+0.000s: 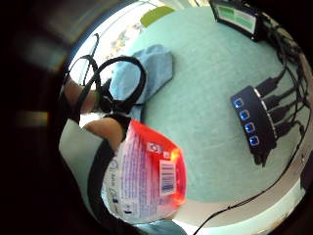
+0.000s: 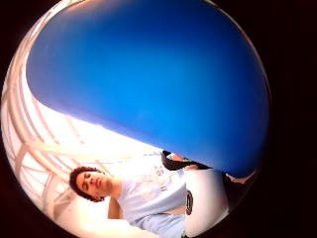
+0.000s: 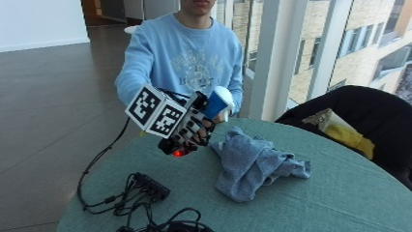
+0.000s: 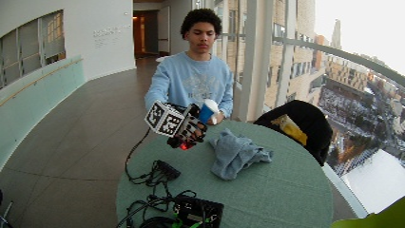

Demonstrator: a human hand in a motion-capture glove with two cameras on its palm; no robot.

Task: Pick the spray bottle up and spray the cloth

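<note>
A black cable hub is lying at the left of the green tabletop. Right of it, the gloved right hand is hanging above the tabletop with its fingers curling around the spray bottle, whose blue and white head is showing above the glove. Further right, the crumpled blue cloth is resting on the tabletop, near the bottle but apart from it.
</note>
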